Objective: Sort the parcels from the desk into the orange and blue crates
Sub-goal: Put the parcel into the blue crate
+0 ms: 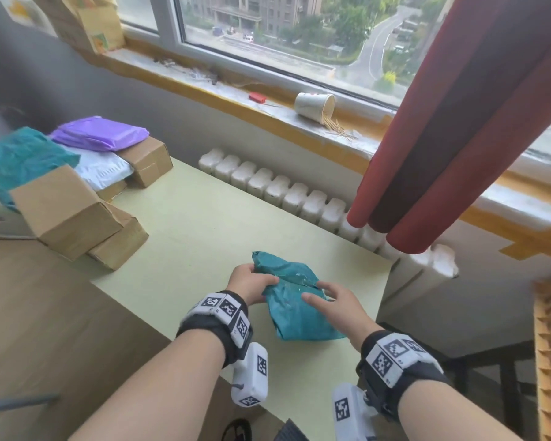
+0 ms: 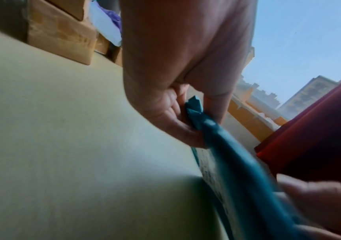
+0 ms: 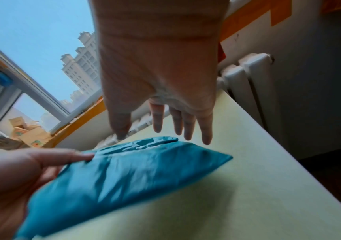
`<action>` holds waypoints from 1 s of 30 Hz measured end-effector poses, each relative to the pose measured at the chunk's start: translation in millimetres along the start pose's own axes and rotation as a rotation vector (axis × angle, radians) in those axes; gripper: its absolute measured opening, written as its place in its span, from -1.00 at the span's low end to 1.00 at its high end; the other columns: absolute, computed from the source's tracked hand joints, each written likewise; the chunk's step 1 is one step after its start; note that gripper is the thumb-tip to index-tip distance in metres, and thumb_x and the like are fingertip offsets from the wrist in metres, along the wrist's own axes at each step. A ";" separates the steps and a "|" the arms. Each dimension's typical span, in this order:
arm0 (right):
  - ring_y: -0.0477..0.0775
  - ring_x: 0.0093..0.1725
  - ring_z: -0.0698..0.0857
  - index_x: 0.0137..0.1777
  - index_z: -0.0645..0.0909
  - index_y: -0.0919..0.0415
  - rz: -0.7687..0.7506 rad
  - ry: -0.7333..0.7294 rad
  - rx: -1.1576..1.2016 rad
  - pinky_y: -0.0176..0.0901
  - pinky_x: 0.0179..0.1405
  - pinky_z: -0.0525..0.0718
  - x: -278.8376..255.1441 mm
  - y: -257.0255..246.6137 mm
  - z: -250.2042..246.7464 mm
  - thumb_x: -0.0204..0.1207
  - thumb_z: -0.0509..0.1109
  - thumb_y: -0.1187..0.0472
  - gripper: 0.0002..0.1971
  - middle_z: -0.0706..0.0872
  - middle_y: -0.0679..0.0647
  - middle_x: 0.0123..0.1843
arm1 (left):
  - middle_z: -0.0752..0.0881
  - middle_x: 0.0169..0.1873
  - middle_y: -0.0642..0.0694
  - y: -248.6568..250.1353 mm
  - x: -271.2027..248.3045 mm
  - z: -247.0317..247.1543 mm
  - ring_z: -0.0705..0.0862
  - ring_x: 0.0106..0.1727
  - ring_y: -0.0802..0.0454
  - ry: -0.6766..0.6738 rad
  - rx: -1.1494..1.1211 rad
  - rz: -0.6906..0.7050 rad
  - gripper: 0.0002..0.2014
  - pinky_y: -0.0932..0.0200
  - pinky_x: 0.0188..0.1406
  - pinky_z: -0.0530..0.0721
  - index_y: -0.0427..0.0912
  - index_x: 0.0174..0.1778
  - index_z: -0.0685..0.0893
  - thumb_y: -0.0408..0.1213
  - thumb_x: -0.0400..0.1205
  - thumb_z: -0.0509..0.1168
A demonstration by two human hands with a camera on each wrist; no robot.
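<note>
Item: teal parcel (image 1: 295,300), soft plastic mailer, on the pale green table (image 1: 188,237) near its right edge, directly in front of you.

Grip, left: your left hand (image 1: 248,286) pinches the parcel's far-left corner; the left wrist view shows thumb and fingers closed on the bunched teal plastic there.

Grip, right: your right hand (image 1: 334,302) has nothing in hold. Its fingers are straight and spread. In the right wrist view they hover above the parcel's far end; whether any fingertip touches the wrapping, you cannot tell.

Orientation: the parcel lies flat. Its long axis runs from your left grip's corner toward you and slightly rightward, so the pinched end points away from you and the near end points at the table's front edge.

Progress: judged early. This parcel is not yet lifted. Neither the orange nor the blue crate is in view, so what has already been sorted cannot be counted.

Remaining stock, far to the left of your left grip: a pile with cardboard boxes (image 1: 67,214), a purple mailer (image 1: 99,133), a white mailer (image 1: 105,170) and a second teal bag (image 1: 19,160), all still to be sorted.
</note>
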State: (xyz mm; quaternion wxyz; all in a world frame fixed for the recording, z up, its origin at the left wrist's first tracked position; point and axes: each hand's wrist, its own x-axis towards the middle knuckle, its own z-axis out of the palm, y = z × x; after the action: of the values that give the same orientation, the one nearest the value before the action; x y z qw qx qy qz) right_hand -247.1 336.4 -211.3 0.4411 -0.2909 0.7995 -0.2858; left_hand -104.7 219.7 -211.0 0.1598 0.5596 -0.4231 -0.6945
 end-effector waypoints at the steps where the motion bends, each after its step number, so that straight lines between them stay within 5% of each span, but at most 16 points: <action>1: 0.03 0.38 0.60 0.52 0.49 0.00 -0.032 -0.004 0.046 0.00 0.39 0.61 -2.3 -6.5 0.3 0.47 0.54 -0.13 -0.36 0.55 0.06 0.48 | 0.74 0.05 -0.36 7.3 -2.7 2.0 0.76 -0.14 -0.16 -0.020 -0.018 0.018 -0.76 0.16 -0.41 0.77 -0.44 0.18 0.62 -0.61 0.60 0.30; 7: -0.05 0.21 0.70 0.43 0.43 -0.14 -0.190 -0.096 0.111 -0.34 -0.08 0.65 -15.9 -43.4 -1.3 0.38 0.66 -0.02 -0.33 0.65 -0.03 0.30 | 0.69 0.10 -0.49 47.2 -18.4 18.3 0.77 -0.04 -0.35 -0.077 -0.058 0.139 -0.71 0.10 -0.35 0.81 -0.48 0.20 0.53 -0.59 0.57 0.35; 11: 0.07 0.02 0.72 0.31 0.56 0.04 -0.223 0.086 -0.080 -0.13 -0.06 0.69 -16.2 -50.3 -3.3 0.47 0.45 0.32 -0.58 0.71 -0.01 0.06 | 0.68 -0.06 -0.38 57.7 -28.9 28.9 0.76 -0.18 -0.23 -0.207 0.039 0.222 -0.75 0.11 -0.20 0.82 -0.45 0.13 0.56 -0.61 0.56 0.36; 15: 0.20 0.00 0.74 0.12 0.68 0.16 -0.191 0.198 -0.054 0.12 0.02 0.73 -17.7 -45.8 -13.1 0.57 0.24 0.43 -0.73 0.77 0.12 -0.06 | 0.72 -0.13 -0.23 59.7 -30.2 34.3 0.79 -0.24 -0.04 -0.277 0.174 0.275 -0.85 0.19 -0.19 0.79 -0.28 -0.05 0.59 -0.50 0.56 0.43; 19: 0.20 -0.06 0.79 -0.03 0.65 0.08 -0.086 0.274 0.138 0.19 -0.01 0.81 -20.8 -40.6 -30.2 0.58 0.29 0.47 -0.74 0.78 0.06 -0.09 | 0.74 -0.05 -0.18 59.7 -19.8 29.2 0.76 -0.20 0.04 -0.159 0.298 0.318 -0.87 0.19 -0.22 0.76 -0.17 -0.09 0.61 -0.44 0.57 0.41; 25: 0.25 -0.05 0.81 -0.08 0.60 0.10 0.029 0.368 0.530 0.14 -0.05 0.82 -26.9 -34.2 -54.9 0.63 0.22 0.55 -0.68 0.78 0.13 -0.06 | 0.57 0.29 -0.19 65.4 1.6 21.0 0.59 0.29 -0.13 0.017 0.400 0.269 -0.50 -0.11 0.36 0.57 -0.16 0.39 0.46 -0.28 0.54 0.44; 28: 0.24 -0.06 0.80 0.03 0.59 0.16 0.059 0.368 0.688 0.09 -0.16 0.79 -29.9 -31.8 -58.8 0.66 0.18 0.56 -0.71 0.77 0.15 -0.03 | 0.49 0.42 -0.20 65.1 1.8 27.8 0.53 0.38 -0.12 -0.099 0.422 0.172 -0.26 -0.05 0.36 0.55 -0.18 0.59 0.26 -0.11 0.56 0.45; 30: 0.22 -0.09 0.80 0.03 0.59 0.17 0.057 0.357 0.731 0.06 -0.21 0.78 -33.2 -30.0 -60.3 0.67 0.18 0.55 -0.72 0.78 0.15 -0.02 | 0.55 0.40 -0.19 63.0 -1.1 34.9 0.60 0.30 -0.09 -0.200 0.349 0.122 -0.29 -0.04 0.28 0.60 -0.24 0.58 0.29 -0.12 0.58 0.44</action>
State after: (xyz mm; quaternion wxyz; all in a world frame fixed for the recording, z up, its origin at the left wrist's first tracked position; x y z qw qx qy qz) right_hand -278.7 352.2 -145.1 0.3775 -0.0383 0.7169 -0.5848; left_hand -152.1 197.5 -161.4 0.0594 0.4803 -0.5836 -0.6520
